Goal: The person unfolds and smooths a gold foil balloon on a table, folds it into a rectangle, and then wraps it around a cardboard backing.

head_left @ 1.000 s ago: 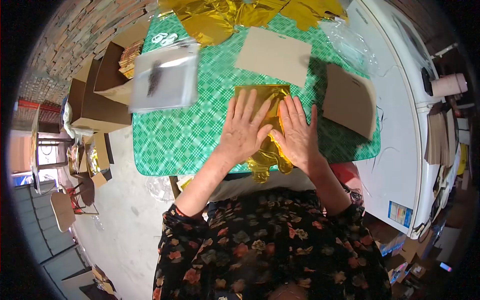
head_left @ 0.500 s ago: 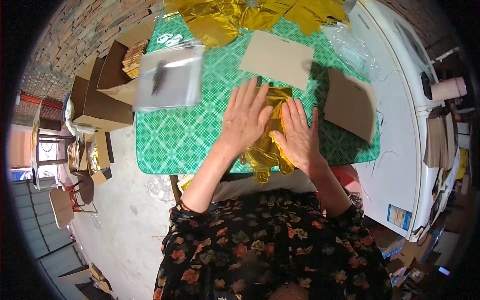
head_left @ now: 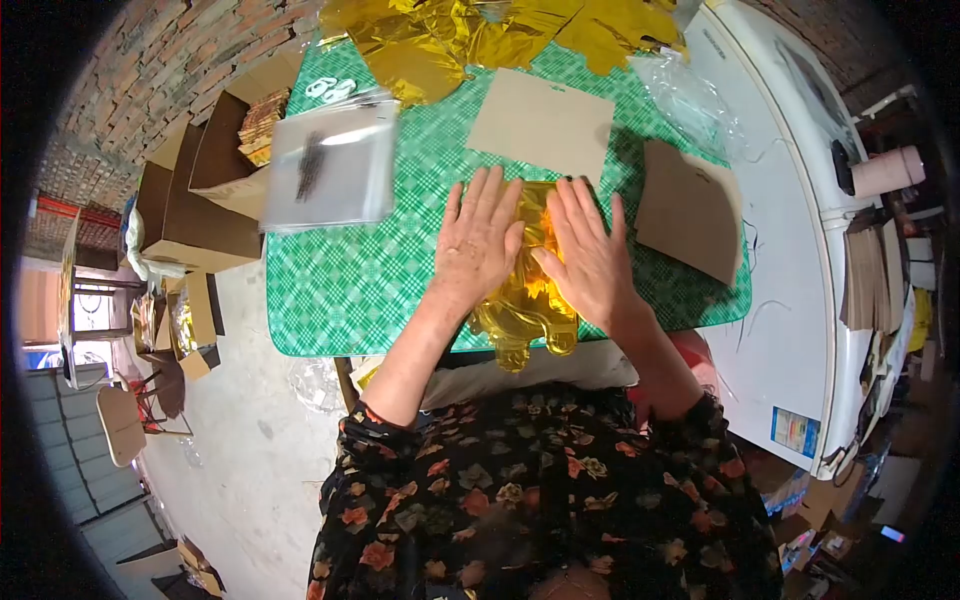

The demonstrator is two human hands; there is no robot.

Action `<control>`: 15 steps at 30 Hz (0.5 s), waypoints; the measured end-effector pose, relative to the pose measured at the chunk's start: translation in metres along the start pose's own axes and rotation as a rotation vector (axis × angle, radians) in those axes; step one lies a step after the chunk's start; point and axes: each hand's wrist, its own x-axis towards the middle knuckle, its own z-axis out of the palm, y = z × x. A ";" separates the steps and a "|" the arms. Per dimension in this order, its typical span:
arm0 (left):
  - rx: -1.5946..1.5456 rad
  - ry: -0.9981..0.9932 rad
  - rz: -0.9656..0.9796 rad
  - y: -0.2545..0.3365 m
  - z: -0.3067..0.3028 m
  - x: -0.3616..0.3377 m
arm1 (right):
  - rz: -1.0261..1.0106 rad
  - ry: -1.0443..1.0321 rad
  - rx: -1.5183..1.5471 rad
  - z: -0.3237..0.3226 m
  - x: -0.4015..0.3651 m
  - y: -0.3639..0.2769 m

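A shiny gold foil balloon (head_left: 535, 312), flat and folded, lies at the near edge of the green checked table. Its rounded lobes hang over that edge. My left hand (head_left: 480, 235) rests flat on its left side with the fingers stretched out. On its right side lies my right hand (head_left: 590, 255), also flat, thumb apart from the fingers. Gold foil shows between the two hands; what lies beneath the palms is hidden. Just beyond the fingertips is a beige cardboard sheet (head_left: 542, 122), and a second cardboard sheet (head_left: 690, 210) lies right of my right hand.
A stack of clear plastic bags (head_left: 345, 165) lies at the table's left. More gold foil (head_left: 480, 35) covers the far end, near a crumpled clear bag (head_left: 690, 95). Cardboard boxes (head_left: 200, 200) stand left of the table (head_left: 330, 300); a white fridge (head_left: 775, 330) borders the right.
My hands have spread slightly apart over the foil, the left moving leftward. More of the gold foil between them shows, and it looks flatter. The whole view has shifted a little.
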 end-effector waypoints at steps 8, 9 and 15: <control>-0.013 0.042 0.007 0.000 0.001 0.000 | 0.028 0.003 0.036 0.036 0.006 0.011; -0.011 0.045 0.007 0.001 0.001 0.000 | 0.041 -0.001 0.021 0.034 0.005 0.012; 0.003 0.009 -0.009 -0.001 0.003 0.000 | 0.022 0.090 -0.054 0.030 0.003 0.018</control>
